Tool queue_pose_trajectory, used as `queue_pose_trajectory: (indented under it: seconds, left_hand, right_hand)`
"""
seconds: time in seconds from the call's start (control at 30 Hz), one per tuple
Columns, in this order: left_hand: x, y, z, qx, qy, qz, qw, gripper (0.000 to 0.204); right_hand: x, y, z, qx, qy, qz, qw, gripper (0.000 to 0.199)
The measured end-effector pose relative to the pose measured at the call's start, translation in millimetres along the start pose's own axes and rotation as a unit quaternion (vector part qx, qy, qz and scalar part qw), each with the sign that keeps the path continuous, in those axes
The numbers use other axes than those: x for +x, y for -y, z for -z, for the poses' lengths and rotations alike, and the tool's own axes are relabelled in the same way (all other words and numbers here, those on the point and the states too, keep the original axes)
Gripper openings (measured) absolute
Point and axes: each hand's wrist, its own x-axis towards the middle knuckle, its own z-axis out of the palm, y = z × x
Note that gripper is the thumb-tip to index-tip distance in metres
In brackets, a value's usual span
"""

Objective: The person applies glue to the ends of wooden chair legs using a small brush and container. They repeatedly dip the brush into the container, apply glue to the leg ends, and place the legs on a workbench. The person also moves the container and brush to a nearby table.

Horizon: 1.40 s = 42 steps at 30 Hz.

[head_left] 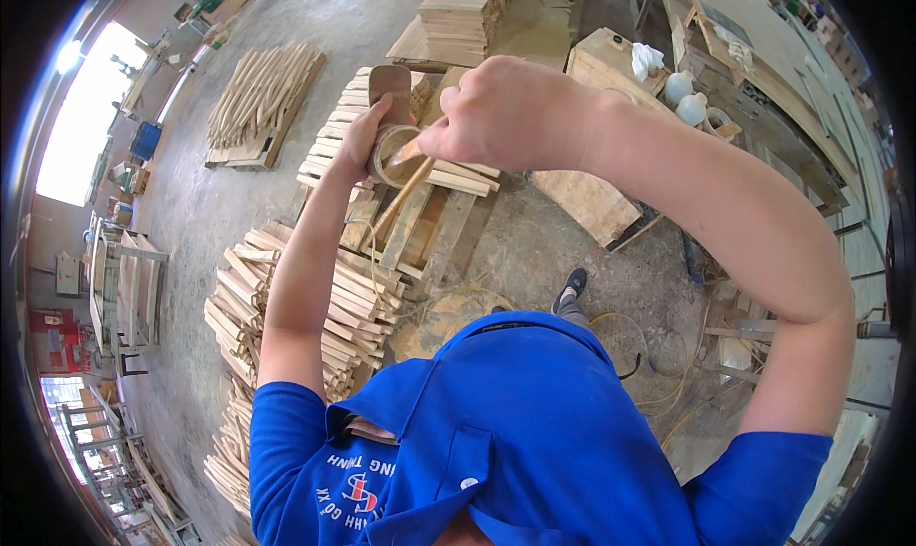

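My left hand (364, 138) is closed around a round, tub-like container (386, 155) with a pale rim, held out in front of me. Rising from the same hand is a flat brown piece with a rounded top (389, 84). My right hand (491, 117) is shut beside the container, the back of the hand toward me. A thin orange-brown stick (408, 149) runs from its fingers to the container's mouth; its far end is hard to make out. Below the hands slants a slim wooden rod (403, 201); whether I hold it, I cannot tell.
Pale wooden sticks lie on a pallet (448, 226) under my hands, and more are heaped at left (334, 331). Another stick pile (260, 103) sits farther left. At right stands a wooden bench (596, 198) with white jugs (679, 88). A yellow hose (682, 374) crosses the floor.
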Motion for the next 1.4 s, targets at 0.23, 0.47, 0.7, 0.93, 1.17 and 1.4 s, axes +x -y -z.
queue_pose_trajectory:
  seconds: [0.23, 0.47, 0.7, 0.93, 1.17, 1.4]
  left_hand:
    - [6.0, -34.7, 8.5, -0.087, 0.014, -0.123, 0.988, 0.053]
    - [0.9, -70.0, 2.1, -0.085, 0.046, -0.184, 0.978, 0.056]
    - [-9.0, -75.4, 5.8, 0.067, 0.009, -0.213, 0.975, 0.055]
    - [-7.6, -73.7, 6.8, -0.045, 0.032, -0.187, 0.981, 0.06]
    - [-11.0, -84.2, 8.4, 0.026, -0.002, -0.221, 0.975, 0.06]
    - [-12.3, -90.2, 6.4, 0.003, 0.004, -0.244, 0.97, 0.057]
  right_hand:
    - [-21.1, 4.1, 4.8, 0.025, -0.011, -0.119, 0.992, 0.02]
    - [-9.4, 15.3, 11.9, 0.001, -0.166, -0.209, 0.964, 0.012]
    - [-6.1, 30.4, -3.6, 0.049, -0.088, -0.174, 0.98, 0.01]
    - [-7.8, 25.1, 4.2, 0.009, -0.205, -0.213, 0.955, 0.008]
    - [-4.1, 42.2, -13.0, 0.014, -0.141, -0.208, 0.968, 0.008]
    - [-4.8, 28.3, -3.6, 0.001, -0.205, -0.24, 0.949, 0.009]
